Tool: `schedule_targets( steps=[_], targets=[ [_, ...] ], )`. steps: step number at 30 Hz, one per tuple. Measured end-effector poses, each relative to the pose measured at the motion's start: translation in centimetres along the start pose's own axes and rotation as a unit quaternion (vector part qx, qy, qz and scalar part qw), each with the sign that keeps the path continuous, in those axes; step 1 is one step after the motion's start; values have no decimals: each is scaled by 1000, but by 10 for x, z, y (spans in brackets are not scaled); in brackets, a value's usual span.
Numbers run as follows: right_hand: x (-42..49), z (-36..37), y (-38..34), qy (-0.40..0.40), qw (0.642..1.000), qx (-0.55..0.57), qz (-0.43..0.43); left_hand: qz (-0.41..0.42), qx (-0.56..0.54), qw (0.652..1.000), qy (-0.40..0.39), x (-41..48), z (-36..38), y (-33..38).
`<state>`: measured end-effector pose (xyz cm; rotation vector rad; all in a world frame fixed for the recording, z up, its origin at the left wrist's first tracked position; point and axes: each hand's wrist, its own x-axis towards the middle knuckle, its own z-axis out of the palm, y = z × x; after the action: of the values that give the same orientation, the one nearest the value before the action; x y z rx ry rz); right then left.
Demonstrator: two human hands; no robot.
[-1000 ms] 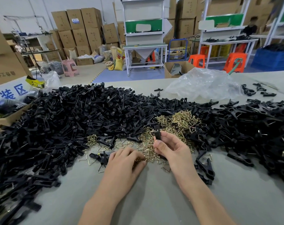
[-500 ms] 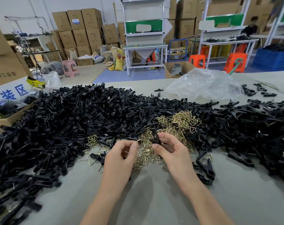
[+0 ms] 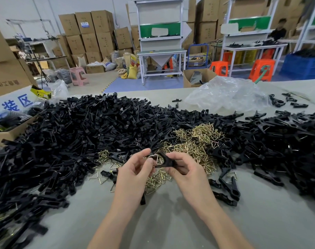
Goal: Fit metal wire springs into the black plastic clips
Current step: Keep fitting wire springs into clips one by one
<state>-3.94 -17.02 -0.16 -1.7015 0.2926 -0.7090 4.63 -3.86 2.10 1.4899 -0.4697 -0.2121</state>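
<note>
My right hand (image 3: pixel 186 172) holds a black plastic clip (image 3: pixel 166 161) just above the table. My left hand (image 3: pixel 135 174) pinches a brass-coloured wire spring (image 3: pixel 154 157) between thumb and forefinger, and the spring touches the clip's left end. Both hands hover over a loose heap of wire springs (image 3: pixel 194 141) at the table's middle. A big pile of black clips (image 3: pixel 72 133) spreads across the left and back, and more black clips (image 3: pixel 282 139) lie on the right.
A crumpled clear plastic bag (image 3: pixel 226 95) lies at the back right of the grey table (image 3: pixel 171 221). A cardboard box (image 3: pixel 7 135) stands at the left edge. Assembled clips (image 3: pixel 228 187) lie just right of my hands. Benches, stools and stacked cartons fill the room behind.
My left hand lifted off the spring heap with one spring and brought it up to the clip. My right hand turned the clip from upright to lying sideways.
</note>
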Motion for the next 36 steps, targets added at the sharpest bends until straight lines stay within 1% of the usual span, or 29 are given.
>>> schedule_targets(
  steps=[5, 11, 13, 16, 19, 24, 28, 30, 32, 35, 36],
  targets=[
    [-1, 1, 1, 6, 999, -39, -28, 8, 9, 1000, 19, -1, 3, -1],
    [1, 3, 2, 16, 994, -91, -55, -31, -35, 998, 29, -3, 9, -3],
    [0, 3, 2, 20, 992, -107, -67, -36, -42, 998, 30, -5, 13, -4],
    [1, 3, 1, 27, 989, -122, -82, -33, -54, 997, 51, -6, 18, -3],
    [0, 4, 0, 33, 987, -133, -89, -34, -47, 996, 63, -6, 20, -4],
    [-1, 4, 0, 35, 983, -158, -91, -29, -51, 996, 62, -6, 20, -5],
    [-2, 4, -1, 39, 980, -167, -98, -48, -46, 998, 21, -4, 18, -6],
    [-2, 3, -3, 40, 979, -170, -104, -34, -15, 999, 11, -5, 18, -7],
    [-3, 2, -5, 40, 977, -178, -110, -4, 53, 999, 8, -7, 19, -9],
    [-6, 3, -9, 32, 965, -219, -137, 36, 202, 979, 2, -11, 19, -13],
    [-6, 4, -10, 30, 961, -232, -146, 47, 234, 971, -1, -12, 20, -13]
  ],
)
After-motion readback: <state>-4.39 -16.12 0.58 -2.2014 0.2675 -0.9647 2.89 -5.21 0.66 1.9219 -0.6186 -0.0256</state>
